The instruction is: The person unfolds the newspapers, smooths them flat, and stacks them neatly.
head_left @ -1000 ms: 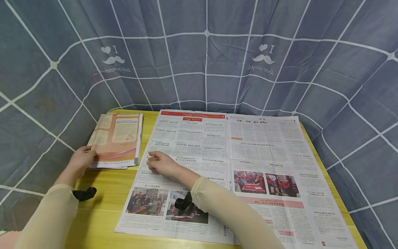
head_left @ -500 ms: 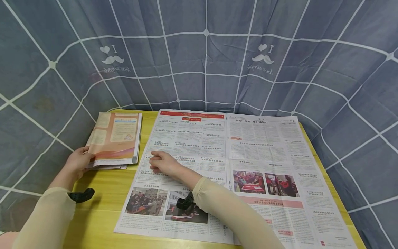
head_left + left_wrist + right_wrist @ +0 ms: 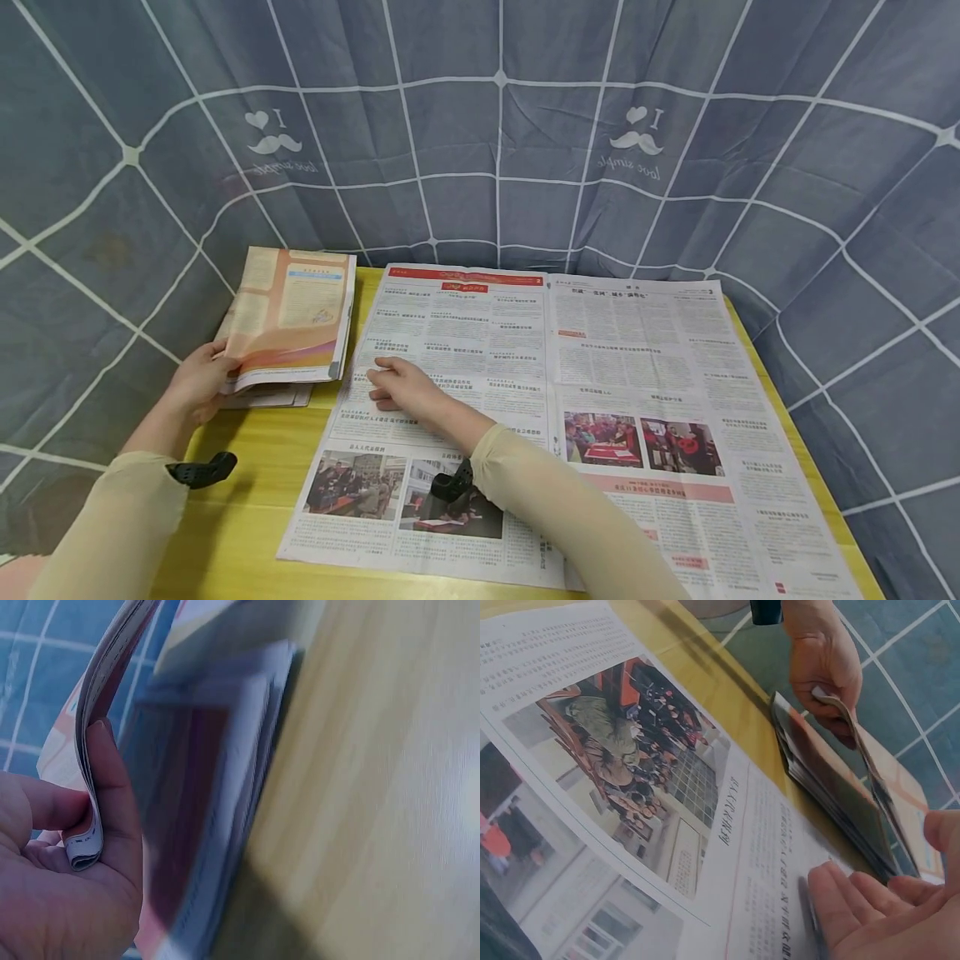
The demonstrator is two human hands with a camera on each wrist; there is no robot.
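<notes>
My left hand (image 3: 201, 382) pinches the near left corner of a folded newspaper (image 3: 292, 308) with orange and purple print. In the left wrist view the thumb and fingers (image 3: 112, 787) clasp its folded layers, which bend upward. Beneath it, a stack of folded newspapers (image 3: 247, 765) lies on the table; mostly hidden in the head view, only its near edge shows there. My right hand (image 3: 405, 390) is over the left page of a spread newspaper (image 3: 480, 333), palm up with fingers loosely bent in the right wrist view and nothing held.
The yellow wood-grain table (image 3: 247, 517) shows at the front left. A grey-blue curtain (image 3: 450, 150) with white grid lines encloses the back and both sides. Black straps (image 3: 202, 472) sit at the wrists.
My left hand has lifted the top folded newspaper off the stack, moving it up and slightly right. My right hand has shifted slightly right over the spread newspaper.
</notes>
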